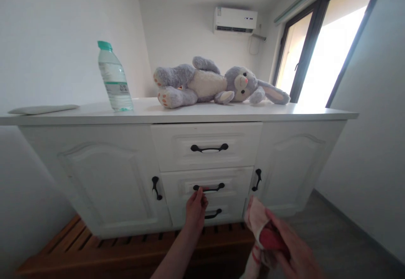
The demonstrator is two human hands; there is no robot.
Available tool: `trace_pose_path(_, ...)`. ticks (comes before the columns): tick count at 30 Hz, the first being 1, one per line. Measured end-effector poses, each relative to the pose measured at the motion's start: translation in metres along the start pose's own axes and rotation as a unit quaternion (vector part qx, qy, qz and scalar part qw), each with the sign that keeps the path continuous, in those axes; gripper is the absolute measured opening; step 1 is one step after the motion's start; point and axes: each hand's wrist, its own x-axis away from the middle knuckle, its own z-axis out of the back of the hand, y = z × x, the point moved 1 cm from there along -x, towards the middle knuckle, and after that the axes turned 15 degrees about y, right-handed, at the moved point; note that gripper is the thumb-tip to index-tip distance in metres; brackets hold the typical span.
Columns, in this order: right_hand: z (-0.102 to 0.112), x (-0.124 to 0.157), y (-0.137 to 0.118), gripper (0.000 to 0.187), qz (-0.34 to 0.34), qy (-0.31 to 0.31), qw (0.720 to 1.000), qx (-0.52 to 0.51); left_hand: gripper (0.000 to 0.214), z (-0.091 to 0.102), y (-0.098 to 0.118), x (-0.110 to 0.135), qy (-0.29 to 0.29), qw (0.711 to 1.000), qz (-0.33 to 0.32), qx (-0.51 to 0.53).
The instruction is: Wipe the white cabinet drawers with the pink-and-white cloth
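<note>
The left hand (196, 209) is reaching up to the middle drawer (207, 186) of the white cabinet (104, 173), fingertips (200, 191) curling onto the left end of its black handle (209, 188), pinching it rather than fully gripping. The drawer is sitting flush with the cabinet front, between the top drawer (207, 146) above and the bottom drawer (211, 215) just below the hand.

Over on the near right, the right hand (289, 251) is clutching a bundle of pink and red cloth (261, 228), fingers wrapped over the red part while the pale pink end is sticking up toward the cabinet's right door (291, 165). The cloth is hanging near the lower right corner of the drawer stack, apart from it.

Up on the cabinet top, a water bottle (114, 78) with a green cap is standing upright at the left, and a grey and white plush rabbit (218, 84) is lying on its back toward the right, feet pointing left. A flat white item (42, 109) is resting at the far left edge. An air conditioner (236, 20) is hanging on the far wall, and a bright window (329, 42) is glowing at the right. The cabinet is standing on a wooden slatted base (104, 247).
</note>
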Motion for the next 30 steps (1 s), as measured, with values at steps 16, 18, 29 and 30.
trace_pose_path(16, -0.250, -0.158, -0.158, 0.024, 0.383, -0.009, 0.921, -0.077, 0.066, 0.065, 0.111, 0.031, 0.208, 0.840, -0.454, -0.214)
trace_pose_path(18, -0.279, -0.159, -0.159, 0.022, 0.399, -0.021, 0.915, -0.057, 0.067, 0.068, 0.109, 0.014, 0.186, 0.842, -0.439, -0.254)
trace_pose_path(29, -0.184, -0.119, 0.008, 0.023, 0.297, 0.087, 0.950, 0.025, 0.057, -0.027, -0.006, 0.025, -0.079, 0.821, -0.432, -0.364)
trace_pose_path(30, -0.169, -0.114, 0.027, 0.024, 0.287, 0.102, 0.952, 0.044, 0.058, -0.044, -0.018, 0.033, -0.121, 0.812, -0.427, -0.378)
